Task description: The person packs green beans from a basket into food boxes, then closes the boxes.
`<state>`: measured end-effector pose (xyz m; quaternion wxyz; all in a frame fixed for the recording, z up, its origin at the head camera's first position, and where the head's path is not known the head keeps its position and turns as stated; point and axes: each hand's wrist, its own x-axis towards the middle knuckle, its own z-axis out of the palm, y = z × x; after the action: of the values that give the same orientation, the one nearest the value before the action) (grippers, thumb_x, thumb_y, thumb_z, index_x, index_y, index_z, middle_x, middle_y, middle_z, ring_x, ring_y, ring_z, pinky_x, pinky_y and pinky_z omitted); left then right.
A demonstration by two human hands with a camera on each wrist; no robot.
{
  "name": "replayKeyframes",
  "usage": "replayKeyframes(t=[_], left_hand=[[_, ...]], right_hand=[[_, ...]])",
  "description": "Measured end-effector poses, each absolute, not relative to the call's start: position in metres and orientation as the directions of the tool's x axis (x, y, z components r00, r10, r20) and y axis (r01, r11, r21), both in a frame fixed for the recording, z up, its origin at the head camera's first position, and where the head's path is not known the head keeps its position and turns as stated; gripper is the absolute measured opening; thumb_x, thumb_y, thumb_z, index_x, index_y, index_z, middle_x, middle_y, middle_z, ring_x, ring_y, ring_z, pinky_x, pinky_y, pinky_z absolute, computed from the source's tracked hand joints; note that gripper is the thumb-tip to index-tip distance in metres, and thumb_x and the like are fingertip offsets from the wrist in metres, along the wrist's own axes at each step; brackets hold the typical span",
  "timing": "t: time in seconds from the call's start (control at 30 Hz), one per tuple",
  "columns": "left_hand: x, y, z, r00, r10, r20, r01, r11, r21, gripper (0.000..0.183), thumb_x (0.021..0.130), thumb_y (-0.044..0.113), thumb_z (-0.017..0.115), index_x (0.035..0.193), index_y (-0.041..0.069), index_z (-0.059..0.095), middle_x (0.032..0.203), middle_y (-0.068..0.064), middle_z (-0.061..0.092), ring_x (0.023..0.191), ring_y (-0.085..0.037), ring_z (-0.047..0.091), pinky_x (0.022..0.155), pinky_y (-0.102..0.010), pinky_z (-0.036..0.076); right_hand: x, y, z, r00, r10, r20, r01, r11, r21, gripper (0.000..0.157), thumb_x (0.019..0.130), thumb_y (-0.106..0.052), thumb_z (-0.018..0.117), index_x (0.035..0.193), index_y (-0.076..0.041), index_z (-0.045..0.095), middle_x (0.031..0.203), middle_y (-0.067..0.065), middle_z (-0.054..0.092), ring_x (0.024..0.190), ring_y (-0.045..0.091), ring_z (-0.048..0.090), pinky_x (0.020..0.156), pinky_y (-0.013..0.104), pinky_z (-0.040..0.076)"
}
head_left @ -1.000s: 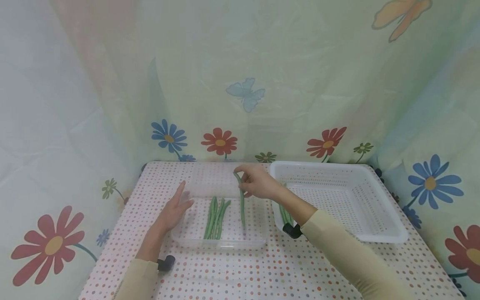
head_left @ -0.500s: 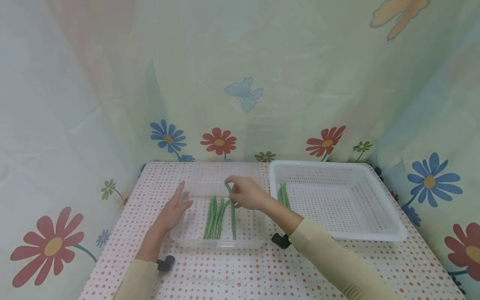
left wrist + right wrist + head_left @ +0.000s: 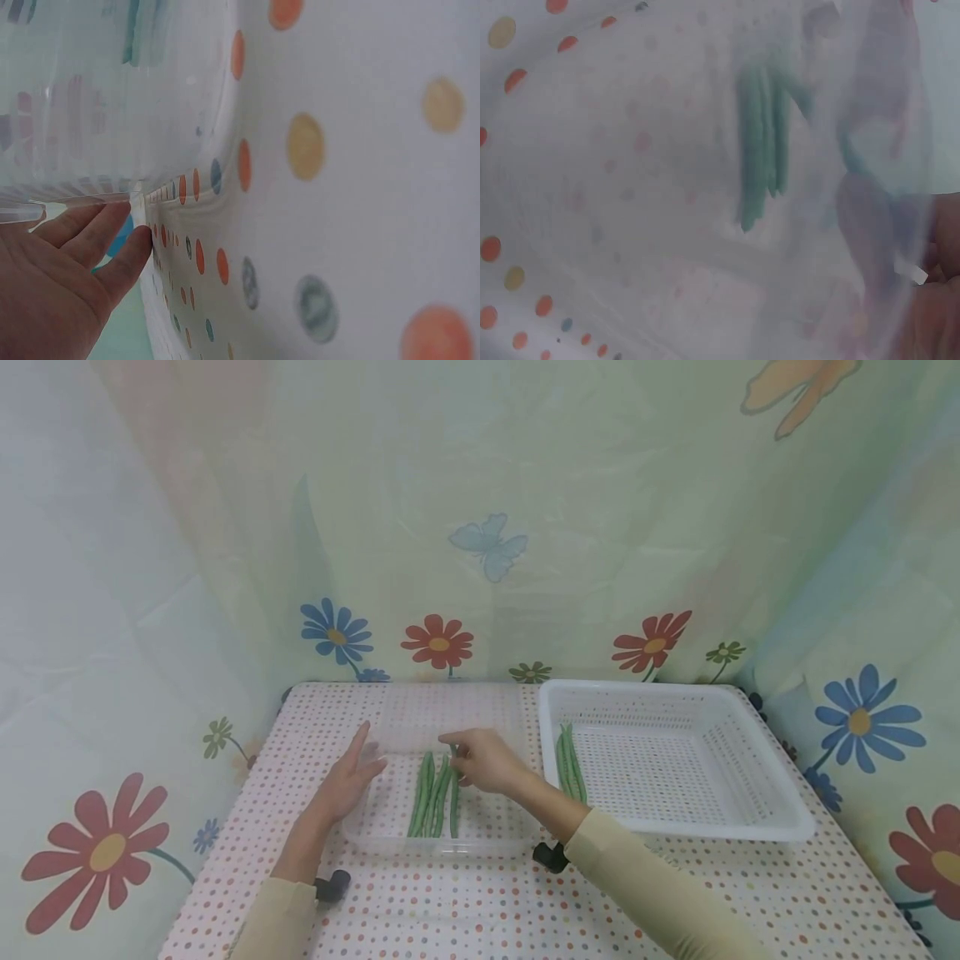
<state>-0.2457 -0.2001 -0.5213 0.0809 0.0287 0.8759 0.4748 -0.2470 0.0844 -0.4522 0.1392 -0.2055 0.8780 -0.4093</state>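
Note:
A clear plastic container (image 3: 487,846) sits on the dotted tablecloth, with several green beans (image 3: 427,797) lying side by side in it. Over its middle, my right hand (image 3: 486,763) pinches another green bean (image 3: 454,814) by the far end. That bean hangs lengthwise just right of the others. Through the blurry container wall, the right wrist view shows the row of beans (image 3: 759,142) and part of the held bean (image 3: 847,150). My left hand (image 3: 347,787) stays at the container's left side, fingers extended; its fingertips (image 3: 112,217) are right at the rim in the left wrist view.
A white perforated basket (image 3: 675,828) stands to the right, with several more green beans (image 3: 572,768) along its left wall. Behind the container lies a flat clear panel (image 3: 412,718), like a lid. A flower-print curtain (image 3: 570,602) closes off the back and sides.
My right hand has moved left and toward me, bringing the pinched bean down beside the row in the container. The basket's beans have come into fuller view. My left hand has stayed put.

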Motion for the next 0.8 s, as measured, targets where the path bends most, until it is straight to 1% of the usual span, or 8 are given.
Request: replayKeyframes(t=[0.07,0.2,0.33,0.5,0.57,0.63,0.7,0.8], left_hand=[[-0.246,-0.2,-0.521,-0.985,0.129,-0.116,-0.027,0.549,0.835,0.078,0.107,0.042,0.051,0.169,0.032,0.004,0.172,-0.016,0.026,0.159,-0.041,0.021,0.128,-0.066,0.012],[-0.246,-0.199,-0.521,-0.985,0.121,-0.125,-0.039,0.548,0.836,0.078,0.107,0.043,0.052,0.169,0.034,0.005,0.172,-0.014,0.027,0.16,-0.039,0.021,0.129,-0.064,0.012],[-0.246,-0.2,-0.521,-0.984,0.122,-0.128,-0.038,0.564,0.825,0.079,0.107,0.043,0.051,0.169,0.033,0.003,0.172,-0.016,0.026,0.159,-0.041,0.021,0.128,-0.065,0.012],[-0.246,-0.2,-0.521,-0.984,0.123,-0.131,-0.04,0.562,0.826,0.078,0.107,0.043,0.051,0.169,0.034,0.004,0.171,-0.015,0.028,0.159,-0.041,0.021,0.128,-0.066,0.011],[-0.246,-0.2,-0.522,-0.983,0.124,-0.133,-0.042,0.557,0.829,0.078,0.107,0.043,0.051,0.169,0.035,0.004,0.171,-0.015,0.029,0.16,-0.04,0.021,0.128,-0.065,0.011],[-0.246,-0.2,-0.522,-0.983,0.126,-0.132,-0.04,0.556,0.83,0.078,0.107,0.043,0.051,0.169,0.035,0.003,0.171,-0.015,0.029,0.16,-0.04,0.021,0.129,-0.065,0.011],[-0.246,-0.2,-0.522,-0.983,0.127,-0.131,-0.039,0.556,0.83,0.078,0.107,0.042,0.051,0.169,0.035,0.003,0.171,-0.015,0.029,0.159,-0.04,0.022,0.128,-0.065,0.011],[-0.246,-0.2,-0.521,-0.983,0.126,-0.133,-0.041,0.552,0.833,0.079,0.107,0.042,0.052,0.169,0.035,0.003,0.171,-0.016,0.028,0.159,-0.041,0.022,0.128,-0.065,0.012]], right_hand=[[-0.246,0.083,-0.457,-0.879,-0.47,-0.084,-0.235,0.58,-0.78,0.05,0.1,-0.002,0.063,0.149,-0.008,0.057,0.102,0.017,0.07,0.073,0.016,0.073,0.071,0.035,0.066],[-0.244,0.081,-0.465,-0.886,-0.452,-0.105,-0.212,0.596,-0.775,0.049,0.101,-0.005,0.063,0.149,-0.009,0.057,0.101,0.014,0.069,0.074,0.017,0.074,0.063,0.031,0.063],[-0.245,0.078,-0.472,-0.898,-0.427,-0.106,-0.196,0.604,-0.773,0.048,0.101,-0.006,0.063,0.149,-0.007,0.056,0.1,0.012,0.07,0.074,0.019,0.074,0.059,0.028,0.062],[-0.247,0.073,-0.482,-0.913,-0.402,-0.075,-0.213,0.623,-0.753,0.049,0.1,-0.005,0.062,0.148,-0.002,0.053,0.091,0.01,0.072,0.068,0.015,0.069,0.059,0.026,0.059],[-0.248,0.072,-0.486,-0.918,-0.393,-0.059,-0.236,0.657,-0.716,0.048,0.1,-0.006,0.061,0.148,-0.003,0.054,0.091,0.008,0.072,0.068,0.013,0.066,0.062,0.027,0.059],[-0.248,0.07,-0.49,-0.921,-0.388,-0.037,-0.266,0.694,-0.669,0.045,0.1,-0.006,0.061,0.145,-0.003,0.057,0.099,0.01,0.074,0.073,0.013,0.066,0.071,0.03,0.061],[-0.248,0.068,-0.493,-0.922,-0.386,-0.021,-0.29,0.727,-0.623,0.043,0.1,-0.005,0.062,0.143,-0.003,0.059,0.111,0.012,0.074,0.083,0.015,0.068,0.083,0.035,0.062],[-0.249,0.068,-0.497,-0.922,-0.386,-0.018,-0.302,0.749,-0.59,0.041,0.099,-0.005,0.063,0.14,-0.003,0.062,0.127,0.016,0.072,0.1,0.02,0.07,0.1,0.041,0.059]])
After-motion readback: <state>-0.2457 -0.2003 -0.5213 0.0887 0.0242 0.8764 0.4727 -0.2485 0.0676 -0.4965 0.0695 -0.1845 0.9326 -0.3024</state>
